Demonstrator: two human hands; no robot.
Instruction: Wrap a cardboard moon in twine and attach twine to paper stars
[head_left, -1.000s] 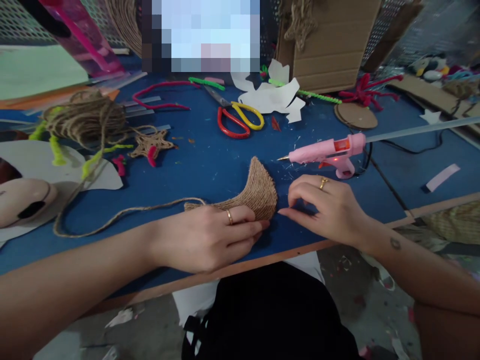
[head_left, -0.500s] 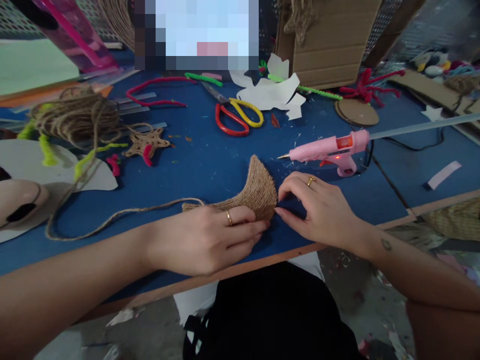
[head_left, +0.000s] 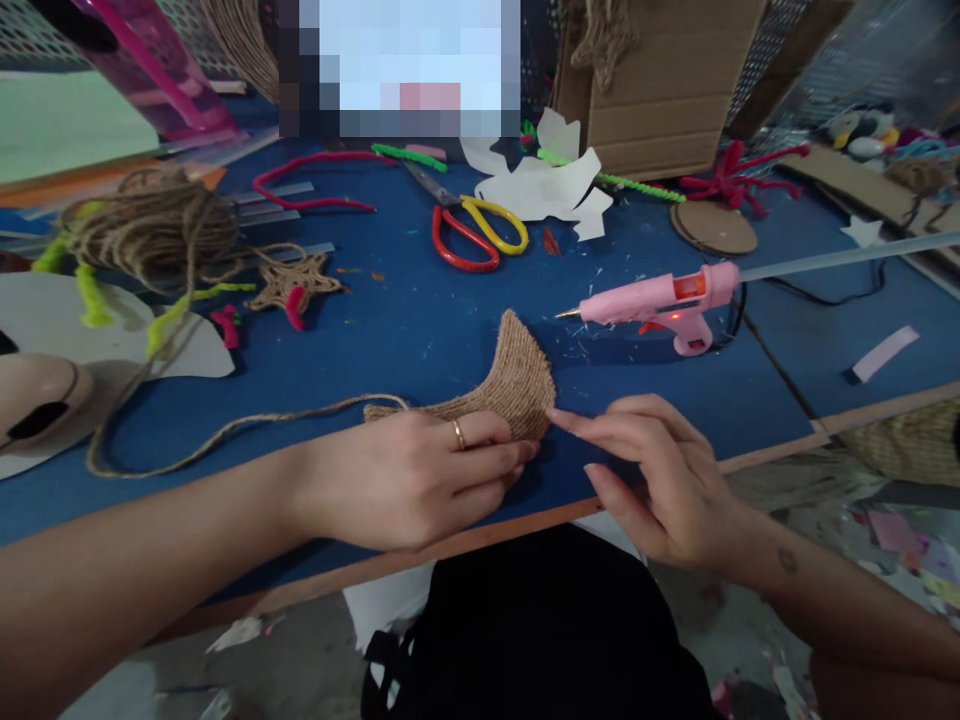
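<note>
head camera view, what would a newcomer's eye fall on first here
Probably the pink glue gun, lying right of centre on the blue table with a small red light glowing. Next, the curved twine piece near the front edge, partly under the left hand, a fingertip of the right hand at its right edge. Beyond it lie red-and-yellow-handled scissors.

Left hand point(head_left: 424, 480) holding twine-wrapped crescent point(head_left: 523, 380); right hand point(head_left: 664, 475) touching its edge; pink glue gun point(head_left: 630, 304) nearby.
</note>
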